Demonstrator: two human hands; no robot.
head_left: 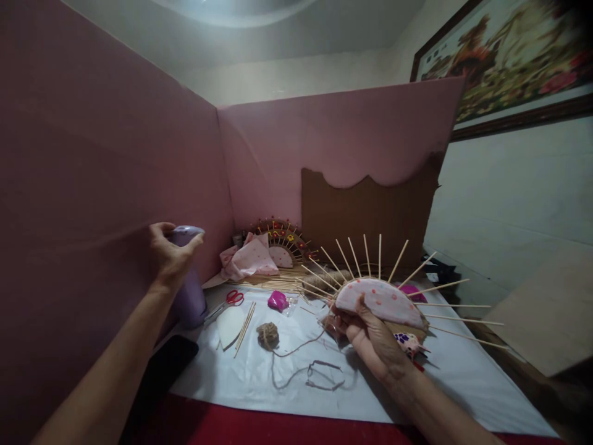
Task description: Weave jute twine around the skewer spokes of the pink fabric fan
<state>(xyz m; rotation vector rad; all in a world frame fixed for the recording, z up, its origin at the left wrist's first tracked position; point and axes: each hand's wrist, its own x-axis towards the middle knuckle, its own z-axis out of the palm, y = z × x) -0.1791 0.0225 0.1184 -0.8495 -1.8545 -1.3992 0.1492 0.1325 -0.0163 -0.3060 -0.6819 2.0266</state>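
The purple bottle (191,303) is clasped round its top by the left grip (173,254), its base apparently on the table (231,388). Above the table, the half-disc (388,301) is clamped near its flat edge by the right grip (368,334), a hold suited to sparing the fanned sticks (380,256)

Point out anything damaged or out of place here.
The brown cardboard at the back stands out: its upper border runs in uneven waves, unlike the straight top of the pink panel. Whether it was cut or torn, I cannot tell.
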